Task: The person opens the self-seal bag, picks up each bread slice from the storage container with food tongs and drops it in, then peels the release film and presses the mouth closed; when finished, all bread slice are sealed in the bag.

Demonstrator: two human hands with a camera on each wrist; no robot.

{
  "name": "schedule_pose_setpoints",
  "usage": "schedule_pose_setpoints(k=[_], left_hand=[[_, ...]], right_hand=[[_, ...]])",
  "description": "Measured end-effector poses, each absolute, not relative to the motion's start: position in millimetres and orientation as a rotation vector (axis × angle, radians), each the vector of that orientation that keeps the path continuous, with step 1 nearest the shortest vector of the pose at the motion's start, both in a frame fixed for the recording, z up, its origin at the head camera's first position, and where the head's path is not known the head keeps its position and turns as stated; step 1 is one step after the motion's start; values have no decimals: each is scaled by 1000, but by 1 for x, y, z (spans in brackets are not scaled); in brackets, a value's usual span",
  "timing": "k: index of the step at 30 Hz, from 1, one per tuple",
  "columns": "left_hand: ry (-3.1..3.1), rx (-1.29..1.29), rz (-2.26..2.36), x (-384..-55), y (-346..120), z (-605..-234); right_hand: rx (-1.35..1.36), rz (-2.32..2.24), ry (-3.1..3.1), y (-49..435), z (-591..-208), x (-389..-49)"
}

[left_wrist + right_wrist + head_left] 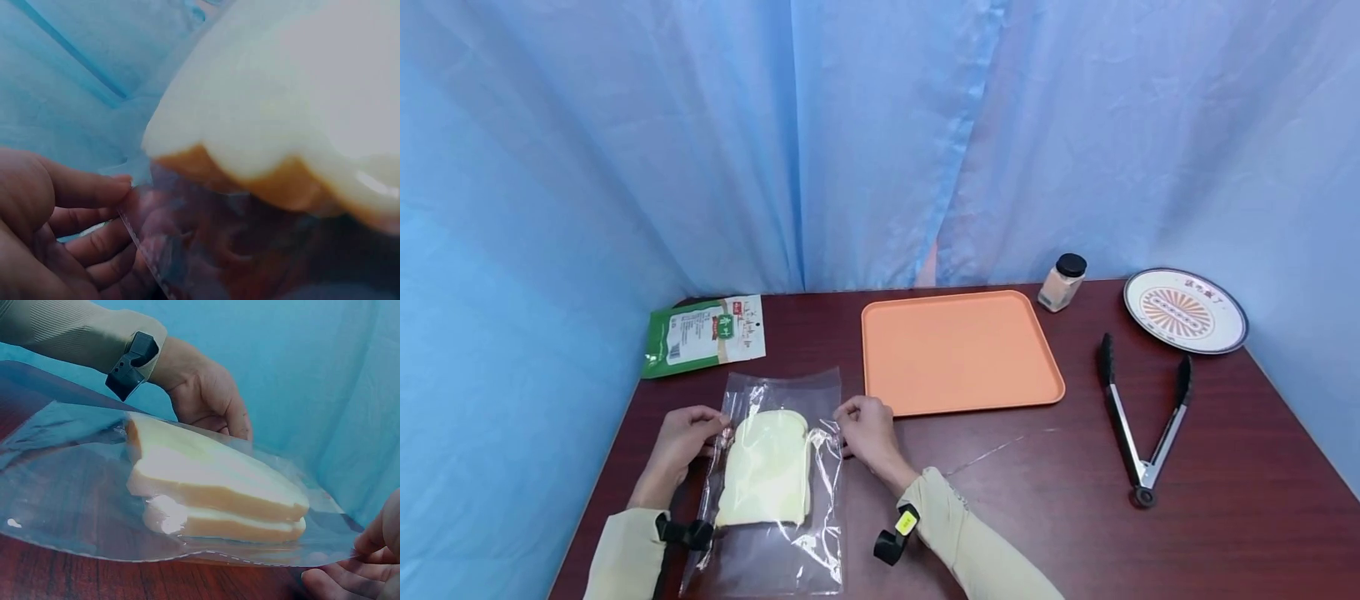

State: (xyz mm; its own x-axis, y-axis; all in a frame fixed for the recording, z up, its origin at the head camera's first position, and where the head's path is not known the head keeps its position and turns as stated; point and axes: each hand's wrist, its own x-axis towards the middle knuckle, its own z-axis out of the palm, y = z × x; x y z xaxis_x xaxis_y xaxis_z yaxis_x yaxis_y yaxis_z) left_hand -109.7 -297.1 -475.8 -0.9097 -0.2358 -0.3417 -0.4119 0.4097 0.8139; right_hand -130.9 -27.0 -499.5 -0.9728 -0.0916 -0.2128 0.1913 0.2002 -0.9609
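Two stacked slices of white bread (765, 471) lie inside a clear plastic bag (790, 560) at the left front of the table. My left hand (683, 437) pinches the bag's left edge between thumb and forefinger. On the opposite side my right hand (867, 429) pinches the right edge near the upper part. From the right wrist view, the brown crusts of the bread (244, 509) show one above the other through the film. The left wrist view has the bag's seam (144, 250) running down from the left fingertips.
An orange tray (958, 354) lies behind my right hand. A green and white packet (703, 336) is at the back left. Toward the right are a black-lidded jar (1062, 283), spread tongs (1142, 471) and a patterned plate (1186, 311). Blue curtains (880, 142) hang around the table.
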Motion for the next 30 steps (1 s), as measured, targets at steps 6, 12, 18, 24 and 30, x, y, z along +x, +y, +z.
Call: schedule_pose_setpoints(k=[6, 12, 18, 24, 30], left_hand=[[2475, -591, 1706, -103, -296, -471], [2511, -606, 1932, -91, -292, -460], [2475, -589, 2343, -69, -284, -441], [2384, -147, 2716, -40, -279, -415], [2229, 278, 2941, -31, -273, -404]], right_hand=[[-40, -1842, 2363, -25, -493, -128], [-197, -1964, 2410, -22, -477, -124], [-480, -2032, 2495, -13, -452, -115], [-931, -2138, 2532, -1, -426, -105], [-1073, -2134, 2520, 8, -405, -101]])
